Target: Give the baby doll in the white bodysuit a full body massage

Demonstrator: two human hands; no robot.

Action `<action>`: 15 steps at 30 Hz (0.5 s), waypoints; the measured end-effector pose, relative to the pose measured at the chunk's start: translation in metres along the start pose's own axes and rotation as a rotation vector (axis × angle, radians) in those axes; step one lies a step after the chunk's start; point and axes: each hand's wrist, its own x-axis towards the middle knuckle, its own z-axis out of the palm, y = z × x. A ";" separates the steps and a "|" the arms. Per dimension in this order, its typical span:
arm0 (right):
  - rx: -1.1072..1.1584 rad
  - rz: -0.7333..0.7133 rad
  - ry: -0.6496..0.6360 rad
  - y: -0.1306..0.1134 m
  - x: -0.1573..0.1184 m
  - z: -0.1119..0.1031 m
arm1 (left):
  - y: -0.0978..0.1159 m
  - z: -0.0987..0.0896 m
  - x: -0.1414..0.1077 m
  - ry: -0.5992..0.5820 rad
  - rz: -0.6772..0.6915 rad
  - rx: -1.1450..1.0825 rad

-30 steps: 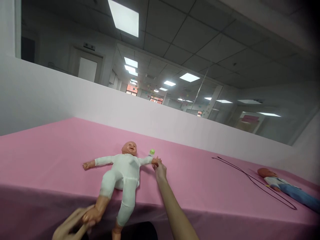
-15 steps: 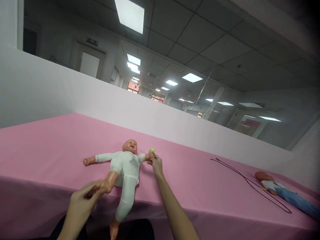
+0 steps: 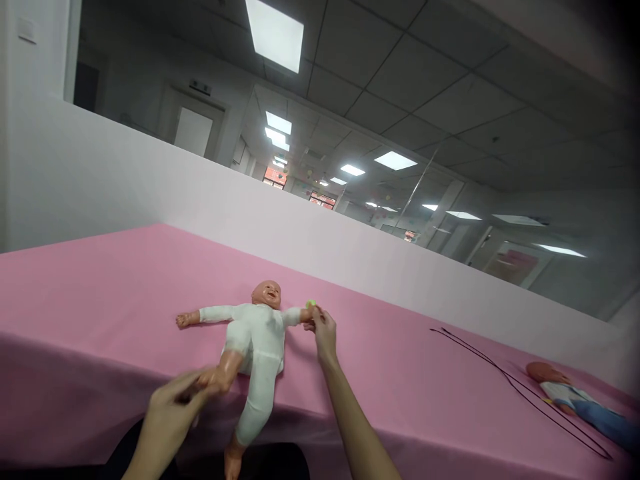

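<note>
A baby doll [image 3: 257,337] in a white suit lies face up on the pink cloth [image 3: 400,360], its head toward the wall and one leg hanging past the front edge. My left hand [image 3: 173,407] is closed around the doll's bent, bare foot. With my right hand [image 3: 323,330] I grip the doll's hand on the other side, its arm stretched out sideways. A small bright green object [image 3: 311,303] shows just beyond my right fingers; what it is, I cannot make out. The doll's other arm reaches out to the left, resting on the cloth.
A thin black cable [image 3: 505,377] runs in a loop over the right part of the cloth. Past it lies a second doll [image 3: 567,393] in blue trousers. Behind the surface rises a low white wall [image 3: 240,213] with a large glass pane above.
The whole view has shifted, so everything sits slightly further right. Both hands keep their holds on the doll's foot and hand, and less of the green object shows.
</note>
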 end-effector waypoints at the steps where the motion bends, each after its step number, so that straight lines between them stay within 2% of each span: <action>1: -0.090 -0.069 -0.126 -0.004 -0.008 0.012 | 0.008 0.011 0.018 0.006 -0.007 0.002; 3: -0.266 -0.169 -0.349 -0.004 -0.026 0.032 | 0.018 0.034 0.050 -0.026 -0.011 -0.030; 5: -0.380 -0.239 -0.438 0.003 -0.038 0.044 | 0.022 0.053 0.070 -0.064 0.028 -0.101; 6: -0.394 -0.239 -0.437 0.006 -0.039 0.046 | 0.022 0.058 0.073 -0.081 0.042 -0.118; 7: -0.375 -0.220 -0.404 0.009 -0.036 0.044 | 0.021 0.059 0.073 -0.090 0.046 -0.117; 9: -0.277 -0.129 -0.272 0.011 -0.020 0.029 | 0.016 0.050 0.059 -0.088 0.018 -0.066; 12: -0.091 0.065 0.042 0.014 0.011 -0.008 | -0.001 0.015 0.013 -0.060 -0.049 0.006; 15: 0.068 0.274 0.323 0.030 0.022 -0.043 | -0.023 -0.018 -0.040 -0.105 -0.066 0.048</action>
